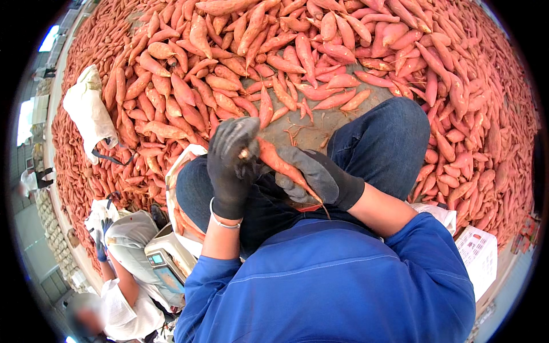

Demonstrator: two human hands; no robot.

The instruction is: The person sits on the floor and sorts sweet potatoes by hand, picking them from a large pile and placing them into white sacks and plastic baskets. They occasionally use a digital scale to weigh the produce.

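Note:
A slender, red-skinned sweet potato lies slantwise over my lap, its thin root tail pointing towards my body. My right hand, in a grey-and-black work glove, is closed around its middle and lower part. At the thick upper end is my left hand, gloved the same way, with curled and slightly blurred fingers. A small pale bit shows at the left fingers; whether it is a piece of root or something else is unclear. How firmly that hand grips the sweet potato is hidden.
A large heap of sweet potatoes surrounds the bare floor patch before my knees. At left are a white sack, an open sack, a weighing scale and a seated person in gloves. A white plastic crate stands right.

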